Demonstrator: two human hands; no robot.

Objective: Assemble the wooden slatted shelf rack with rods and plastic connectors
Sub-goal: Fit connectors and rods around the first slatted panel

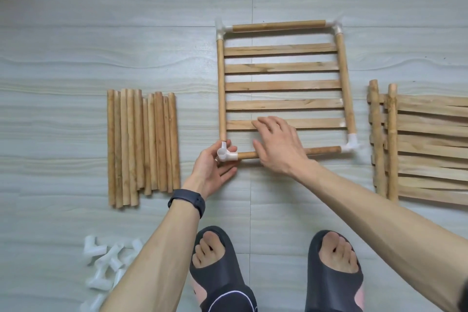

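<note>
A pile of white plastic connectors [106,261] lies on the pale floor [76,45], far left of the slatted frame [282,85] and nearer the person. A bundle of loose wooden rods [143,144] lies side by side, left of the frame and apart from it. The left hand [215,170], a dark band [188,201] on its wrist, grasps the white corner connector [226,154] at the frame's near-left corner, thumb and fingers curled round it. The frame lies flat: 5 slats between 2 side rods, with a white connector at each of its 4 corners. The right hand [276,145] lies released, palm down and fingers straight, over the frame's near rod [324,151], fingertips touching the nearest slat. Right of the frame, apart from it, lies a stack of slatted panels [428,147].
</note>
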